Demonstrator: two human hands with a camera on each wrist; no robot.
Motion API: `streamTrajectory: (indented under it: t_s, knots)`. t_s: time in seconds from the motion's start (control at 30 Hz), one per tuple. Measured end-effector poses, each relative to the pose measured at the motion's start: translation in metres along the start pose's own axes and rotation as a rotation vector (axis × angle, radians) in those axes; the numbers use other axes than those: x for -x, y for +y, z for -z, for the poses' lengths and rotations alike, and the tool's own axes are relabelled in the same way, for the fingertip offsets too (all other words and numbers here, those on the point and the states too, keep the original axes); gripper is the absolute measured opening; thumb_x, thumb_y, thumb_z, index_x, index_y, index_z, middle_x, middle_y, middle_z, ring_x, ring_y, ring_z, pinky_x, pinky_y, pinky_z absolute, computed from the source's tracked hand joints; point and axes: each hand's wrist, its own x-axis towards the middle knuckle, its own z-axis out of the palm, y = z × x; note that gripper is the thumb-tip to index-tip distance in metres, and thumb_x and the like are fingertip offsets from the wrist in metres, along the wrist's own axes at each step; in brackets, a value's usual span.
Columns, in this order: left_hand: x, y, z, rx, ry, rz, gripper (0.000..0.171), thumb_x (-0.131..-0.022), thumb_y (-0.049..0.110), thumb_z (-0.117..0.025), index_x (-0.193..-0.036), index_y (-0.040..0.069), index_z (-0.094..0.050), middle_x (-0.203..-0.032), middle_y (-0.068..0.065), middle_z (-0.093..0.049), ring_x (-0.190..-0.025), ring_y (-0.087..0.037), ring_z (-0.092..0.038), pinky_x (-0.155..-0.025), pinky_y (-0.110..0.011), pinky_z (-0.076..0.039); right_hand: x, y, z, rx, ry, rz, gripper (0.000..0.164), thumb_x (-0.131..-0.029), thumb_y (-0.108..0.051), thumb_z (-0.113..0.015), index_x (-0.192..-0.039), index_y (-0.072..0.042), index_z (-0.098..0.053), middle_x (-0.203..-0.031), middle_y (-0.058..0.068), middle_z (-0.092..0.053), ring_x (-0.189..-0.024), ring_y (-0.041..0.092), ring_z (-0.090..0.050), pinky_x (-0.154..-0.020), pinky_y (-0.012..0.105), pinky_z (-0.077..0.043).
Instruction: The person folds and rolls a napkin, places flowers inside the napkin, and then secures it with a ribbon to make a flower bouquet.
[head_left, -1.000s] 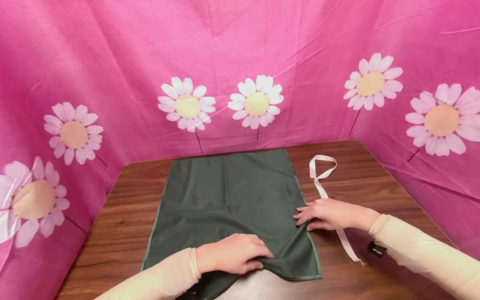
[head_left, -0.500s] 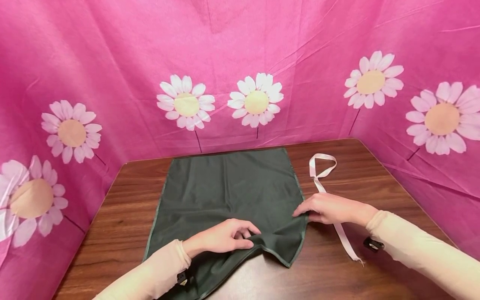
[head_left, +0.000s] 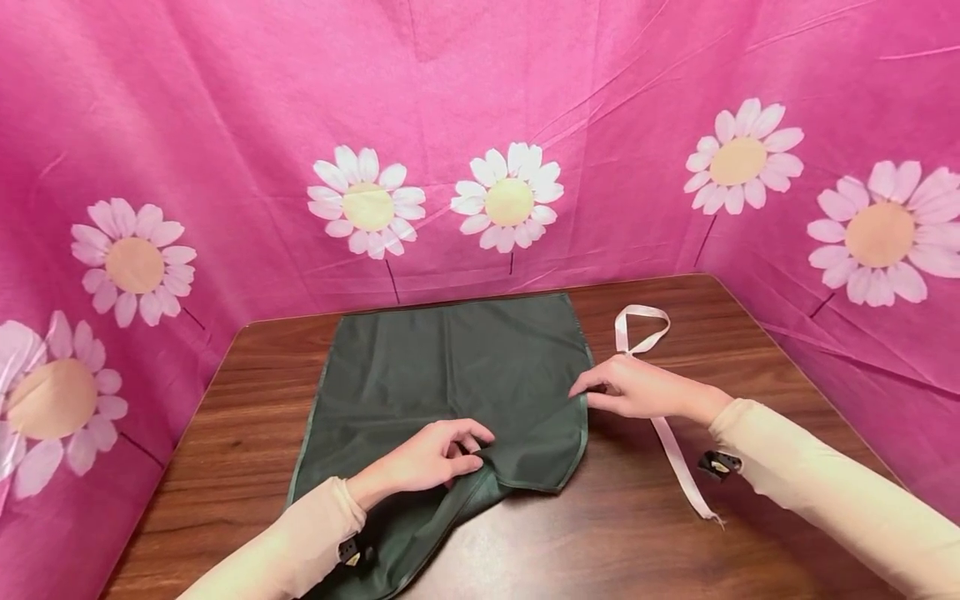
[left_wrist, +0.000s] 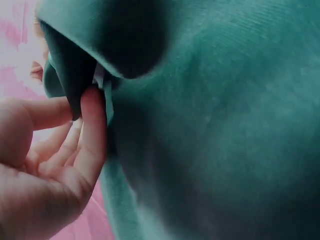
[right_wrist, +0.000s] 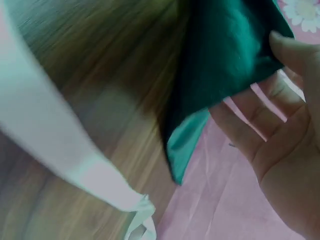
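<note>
A dark green cloth (head_left: pixel 450 358) with a lighter stitched hem lies over the table, its front part lifted and rumpled. My left hand (head_left: pixel 423 458) pinches the front edge between thumb and fingers; up close in the left wrist view, thumb and forefinger meet on a fold of the cloth (left_wrist: pixel 215 130). At the right edge, my right hand (head_left: pixel 652 390) grips the hem, thumb on one face and fingers on the other, as the right wrist view shows with the cloth (right_wrist: pixel 225 55) hanging to a corner. Under the right hand passes a white ribbon (head_left: pixel 678 467).
The ribbon ends in a loop toward the back of the brown wooden table (head_left: pixel 750 375). A pink curtain (head_left: pixel 420 83) printed with daisies encloses the table at the back and both sides. Light sleeves cover both forearms, each with a small dark device at the wrist.
Both hands have moved away from me and a little left, raising the cloth's front edge. The front right corner has drawn up and back, baring more table. The ribbon stays put.
</note>
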Motion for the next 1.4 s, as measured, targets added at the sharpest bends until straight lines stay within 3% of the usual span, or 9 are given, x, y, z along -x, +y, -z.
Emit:
streamTrajectory:
  t_s: [0.23, 0.37, 0.53, 0.73, 0.83, 0.97, 1.1, 1.27, 1.4]
  knots:
    - [0.012, 0.009, -0.008, -0.354, 0.217, -0.168, 0.048, -0.089, 0.022, -0.081, -0.130, 0.010, -0.061, -0.103, -0.001, -0.064, -0.076, -0.007, -0.064, -0.073, -0.026, -0.053, -0.016, -0.010, 0.007, 0.035, 0.079, -0.090, 0.021, -0.092, -0.002, -0.067, -0.102, -0.018, -0.076, -0.088, -0.016, -0.069, -0.056, -0.004, -0.041, -0.054, 0.020, -0.041]
    - [0.020, 0.017, -0.020, -0.615, 0.323, -0.280, 0.060, -0.079, 0.029, -0.089, -0.130, 0.014, -0.061, -0.109, 0.000, -0.062, -0.085, -0.012, -0.064, -0.069, -0.030, -0.055, -0.027, -0.016, 0.009, 0.030, 0.109, -0.139, 0.020, -0.092, -0.002, -0.067, -0.100, -0.018, -0.077, -0.082, -0.015, -0.067, -0.052, -0.003, -0.037, -0.051, 0.022, -0.038]
    - [0.023, 0.026, -0.034, -0.888, 0.347, -0.447, 0.069, -0.066, 0.018, -0.095, -0.126, 0.016, -0.060, -0.115, -0.001, -0.056, -0.087, -0.016, -0.058, -0.065, -0.029, -0.054, -0.037, -0.018, 0.013, 0.022, 0.116, -0.207, 0.018, -0.092, -0.006, -0.069, -0.100, -0.020, -0.078, -0.071, -0.019, -0.059, -0.051, -0.002, -0.037, -0.050, 0.023, -0.037]
    - [0.018, 0.030, -0.037, -0.965, 0.355, -0.510, 0.063, -0.063, -0.005, -0.080, -0.120, 0.016, -0.063, -0.116, -0.004, -0.056, -0.091, -0.020, -0.057, -0.066, -0.030, -0.052, -0.043, -0.014, 0.016, 0.006, 0.146, -0.275, 0.015, -0.090, -0.007, -0.073, -0.097, -0.019, -0.078, -0.072, -0.018, -0.062, -0.050, 0.001, -0.038, -0.051, 0.025, -0.038]
    - [0.014, 0.028, -0.033, -1.008, 0.384, -0.521, 0.051, -0.070, -0.007, -0.075, -0.115, 0.015, -0.065, -0.114, -0.005, -0.057, -0.093, -0.021, -0.057, -0.065, -0.032, -0.050, -0.046, -0.013, 0.016, -0.031, 0.152, -0.316, 0.014, -0.089, -0.008, -0.073, -0.096, -0.019, -0.078, -0.079, -0.016, -0.067, -0.050, 0.001, -0.038, -0.053, 0.026, -0.039]
    - [0.010, 0.024, -0.027, -1.064, 0.423, -0.568, 0.038, -0.077, -0.010, -0.066, -0.107, 0.013, -0.067, -0.110, -0.006, -0.059, -0.092, -0.023, -0.058, -0.062, -0.030, -0.046, -0.050, -0.013, 0.017, -0.057, 0.160, -0.344, 0.013, -0.088, -0.009, -0.073, -0.094, -0.019, -0.078, -0.068, -0.013, -0.063, -0.047, 0.002, -0.036, -0.052, 0.028, -0.038]
    - [0.007, 0.015, -0.019, -1.111, 0.452, -0.597, 0.038, -0.073, -0.009, -0.065, -0.105, 0.012, -0.068, -0.108, -0.007, -0.061, -0.090, -0.024, -0.059, -0.060, -0.031, -0.046, -0.054, -0.013, 0.021, -0.067, 0.149, -0.368, 0.012, -0.088, -0.010, -0.072, -0.095, -0.018, -0.078, -0.064, -0.012, -0.060, -0.046, 0.003, -0.034, -0.053, 0.029, -0.037]
    - [0.007, -0.001, -0.004, -1.136, 0.424, -0.557, 0.035, -0.073, 0.001, -0.075, -0.105, 0.012, -0.069, -0.101, -0.004, -0.063, -0.087, -0.023, -0.059, -0.065, -0.034, -0.048, -0.058, -0.009, 0.023, -0.082, 0.139, -0.401, 0.011, -0.089, -0.012, -0.072, -0.096, -0.019, -0.078, -0.070, -0.013, -0.065, -0.046, 0.004, -0.033, -0.053, 0.029, -0.037]
    - [0.009, -0.011, 0.003, -1.087, 0.388, -0.511, 0.035, -0.073, 0.003, -0.078, -0.106, 0.013, -0.070, -0.098, -0.001, -0.067, -0.084, -0.021, -0.061, -0.067, -0.034, -0.048, -0.059, -0.007, 0.021, -0.101, 0.144, -0.407, 0.010, -0.090, -0.014, -0.072, -0.096, -0.018, -0.079, -0.067, -0.010, -0.064, -0.046, 0.004, -0.033, -0.053, 0.028, -0.037]
